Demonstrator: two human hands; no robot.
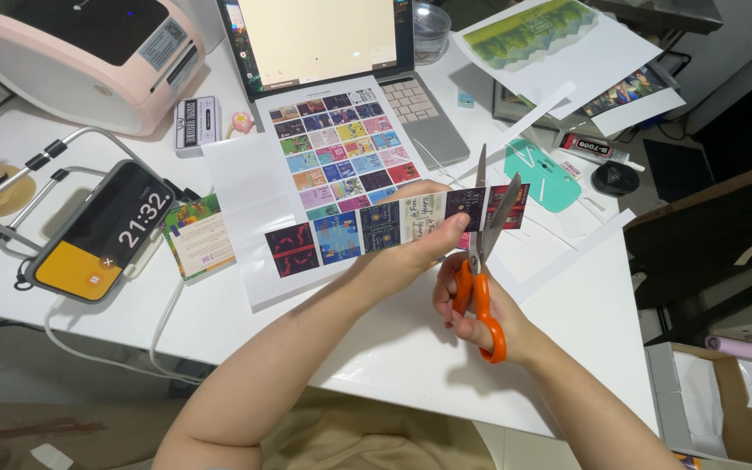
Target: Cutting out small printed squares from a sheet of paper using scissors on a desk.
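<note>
My left hand (415, 248) pinches a printed paper strip (376, 228) of small coloured picture cards, held above the white table (393, 357). My right hand (472, 305) grips orange-handled scissors (482, 252), blades open and pointing up at the strip's right end, between the last two cards. A larger printed sheet (345, 144) with many small coloured cards lies just behind, partly over a laptop (332, 43).
A phone (102, 231) on a stand sits at the left, with a pink label printer (80, 52) behind it. A small card booklet (198, 235) lies beside the phone. A teal cutout (541, 174), glue tube (589, 148), paper offcuts and printed sheets (559, 43) lie right. A cardboard box (715, 400) stands below right.
</note>
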